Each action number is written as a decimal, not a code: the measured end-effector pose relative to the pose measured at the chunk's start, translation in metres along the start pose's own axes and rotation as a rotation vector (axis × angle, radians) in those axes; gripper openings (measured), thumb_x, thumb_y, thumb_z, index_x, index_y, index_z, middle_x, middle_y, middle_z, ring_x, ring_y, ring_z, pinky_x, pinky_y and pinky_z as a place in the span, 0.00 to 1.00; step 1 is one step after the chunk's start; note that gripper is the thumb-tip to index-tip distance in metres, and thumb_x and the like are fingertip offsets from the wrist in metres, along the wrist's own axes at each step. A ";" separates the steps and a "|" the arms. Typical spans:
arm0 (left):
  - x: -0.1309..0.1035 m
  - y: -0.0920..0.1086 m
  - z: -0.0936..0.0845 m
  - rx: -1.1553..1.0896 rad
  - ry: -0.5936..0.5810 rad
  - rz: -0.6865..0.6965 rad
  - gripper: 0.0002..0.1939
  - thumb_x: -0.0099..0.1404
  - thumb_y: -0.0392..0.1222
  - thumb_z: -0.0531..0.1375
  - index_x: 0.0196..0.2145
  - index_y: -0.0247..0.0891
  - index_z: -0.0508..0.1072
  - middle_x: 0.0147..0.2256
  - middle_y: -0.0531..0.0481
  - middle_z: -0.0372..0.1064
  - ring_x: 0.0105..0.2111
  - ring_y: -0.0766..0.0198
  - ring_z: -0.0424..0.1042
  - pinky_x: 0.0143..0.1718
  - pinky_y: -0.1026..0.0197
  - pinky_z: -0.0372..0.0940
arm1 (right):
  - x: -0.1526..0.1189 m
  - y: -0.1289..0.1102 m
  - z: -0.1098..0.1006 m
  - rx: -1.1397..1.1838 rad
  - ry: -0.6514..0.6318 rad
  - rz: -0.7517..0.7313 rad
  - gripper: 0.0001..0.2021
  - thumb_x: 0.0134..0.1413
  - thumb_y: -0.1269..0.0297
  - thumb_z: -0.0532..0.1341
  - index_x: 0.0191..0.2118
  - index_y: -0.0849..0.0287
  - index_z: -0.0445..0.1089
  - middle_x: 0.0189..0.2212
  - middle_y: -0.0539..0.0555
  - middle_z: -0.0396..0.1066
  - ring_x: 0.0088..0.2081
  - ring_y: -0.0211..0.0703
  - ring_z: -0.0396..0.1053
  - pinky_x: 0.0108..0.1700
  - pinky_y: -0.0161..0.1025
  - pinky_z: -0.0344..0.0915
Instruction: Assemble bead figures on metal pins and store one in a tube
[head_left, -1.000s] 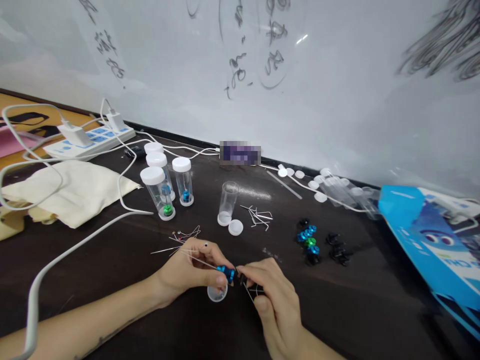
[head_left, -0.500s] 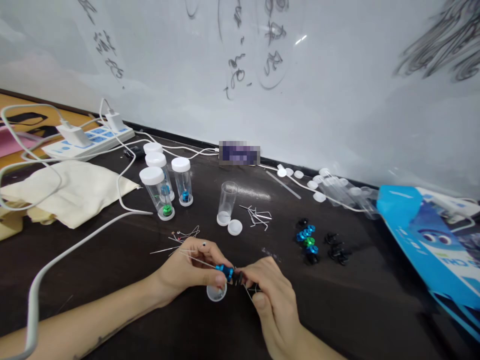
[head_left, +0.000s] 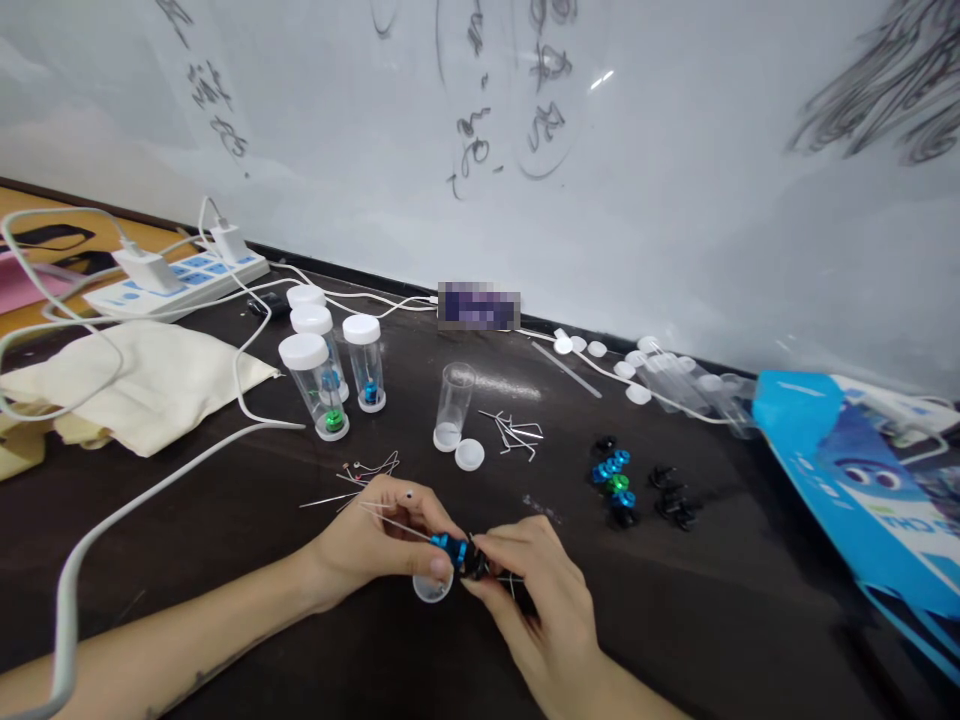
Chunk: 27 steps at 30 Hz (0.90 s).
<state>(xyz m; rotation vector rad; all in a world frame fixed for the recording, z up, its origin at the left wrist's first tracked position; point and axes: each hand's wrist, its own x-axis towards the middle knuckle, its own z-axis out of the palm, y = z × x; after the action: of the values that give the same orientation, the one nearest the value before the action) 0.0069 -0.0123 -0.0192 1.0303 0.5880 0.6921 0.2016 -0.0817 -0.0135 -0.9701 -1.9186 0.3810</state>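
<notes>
My left hand (head_left: 401,530) pinches a small blue spool-like part (head_left: 448,546), with a thin metal wire running from it back across my palm. Against the blue part's right end sits a black pronged piece (head_left: 474,560), and the thumb and fingers of my right hand (head_left: 536,580) close around it. Thin wires stick out below my right fingers. Just under my left thumb, a small clear round container (head_left: 433,586) rests on the table. Farther back stand an open clear tube (head_left: 454,405) and a white cap (head_left: 470,455).
Capped tubes (head_left: 364,365) stand at left, near wires with small beads (head_left: 367,470). Bent metal pins (head_left: 514,433) lie behind my hands. Blue and green parts (head_left: 618,483) and black pieces (head_left: 675,497) lie right, before a blue bag (head_left: 847,490). A white cable (head_left: 75,570) crosses the left side.
My right thumb has moved left and up, from beside the wires onto the black piece. The black piece now shows turned against the blue part. My left hand has barely moved.
</notes>
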 end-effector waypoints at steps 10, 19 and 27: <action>0.000 -0.002 -0.001 -0.011 -0.006 -0.007 0.10 0.46 0.34 0.74 0.29 0.33 0.81 0.26 0.48 0.77 0.25 0.66 0.75 0.28 0.68 0.69 | -0.001 -0.002 0.000 -0.030 -0.010 -0.008 0.12 0.60 0.76 0.60 0.48 0.58 0.66 0.37 0.56 0.72 0.36 0.44 0.69 0.38 0.43 0.65; -0.002 -0.003 0.000 -0.046 -0.039 -0.024 0.11 0.46 0.33 0.74 0.30 0.32 0.80 0.26 0.48 0.77 0.24 0.66 0.74 0.26 0.67 0.69 | 0.000 -0.001 0.000 -0.018 -0.034 -0.016 0.09 0.60 0.74 0.60 0.45 0.59 0.66 0.34 0.55 0.72 0.34 0.44 0.69 0.37 0.43 0.64; -0.002 -0.004 0.000 -0.065 -0.059 -0.026 0.11 0.46 0.32 0.74 0.30 0.33 0.80 0.26 0.49 0.77 0.23 0.68 0.74 0.25 0.69 0.69 | 0.002 -0.001 -0.001 0.008 -0.041 -0.013 0.04 0.62 0.69 0.60 0.43 0.60 0.67 0.32 0.55 0.71 0.34 0.45 0.68 0.37 0.44 0.63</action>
<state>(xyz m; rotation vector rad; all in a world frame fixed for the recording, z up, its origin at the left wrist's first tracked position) 0.0064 -0.0149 -0.0230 0.9779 0.5243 0.6518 0.2018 -0.0804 -0.0111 -0.9510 -1.9580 0.4045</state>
